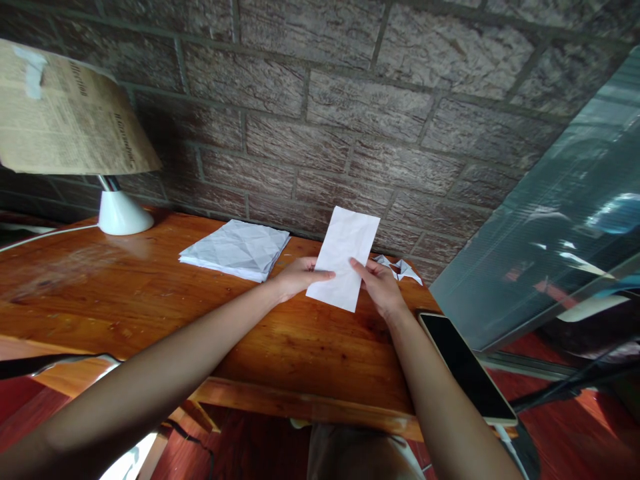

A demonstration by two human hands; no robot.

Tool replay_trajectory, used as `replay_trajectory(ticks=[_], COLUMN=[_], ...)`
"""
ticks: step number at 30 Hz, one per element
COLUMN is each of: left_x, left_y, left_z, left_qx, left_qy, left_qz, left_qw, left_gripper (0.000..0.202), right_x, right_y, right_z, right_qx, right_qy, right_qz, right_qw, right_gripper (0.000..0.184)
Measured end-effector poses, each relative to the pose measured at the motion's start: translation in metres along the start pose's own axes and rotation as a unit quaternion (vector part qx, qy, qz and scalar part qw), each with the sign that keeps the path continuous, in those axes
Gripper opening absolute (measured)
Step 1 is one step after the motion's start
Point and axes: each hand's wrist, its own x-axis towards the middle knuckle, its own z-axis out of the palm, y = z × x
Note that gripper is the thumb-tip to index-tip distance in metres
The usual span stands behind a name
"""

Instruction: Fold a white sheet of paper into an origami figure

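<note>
A white rectangular sheet of paper (345, 243), which looks folded, is held up above the wooden table. My left hand (299, 278) grips its left edge, thumb on the front and fingers behind. On the opposite edge my right hand (381, 285) pinches it the same way, with its fingers partly hidden by the sheet. Behind my right hand lie some small folded paper pieces (404, 270). To the left of my left hand rests a stack of creased white paper (237, 247).
A lamp (123, 212) with a newsprint shade stands at the back left of the wooden table (310, 353). A tablet-like device (465, 363) with a cable lies at the right edge. A brick wall (320, 127) rises behind, and a translucent panel (540, 193) stands at the right.
</note>
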Motion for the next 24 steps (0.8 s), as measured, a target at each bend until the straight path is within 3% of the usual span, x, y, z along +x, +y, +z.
replay_trajectory(ticks=[6, 12, 16, 24], left_x=[0.001, 0.0, 0.001, 0.003], left_y=[0.005, 0.004, 0.002, 0.006], left_z=[-0.005, -0.005, -0.005, -0.01], left_qx=[-0.037, -0.004, 0.022, -0.045], left_qy=[0.083, 0.038, 0.037, 0.027], left_qz=[0.083, 0.064, 0.056, 0.025], left_qw=[0.992, 0.997, 0.998, 0.998], left_gripper=[0.048, 0.046, 0.043, 0.028], right_x=[-0.003, -0.002, -0.002, -0.003], right_y=[0.0, -0.001, 0.0, -0.002], right_z=[0.003, 0.004, 0.002, -0.002], right_qx=[-0.044, 0.015, 0.008, 0.025], right_qy=[-0.055, -0.044, -0.058, -0.029], right_qz=[0.041, -0.001, 0.016, -0.015], right_qw=[0.997, 0.999, 0.998, 0.999], right_gripper=[0.042, 0.041, 0.039, 0.029])
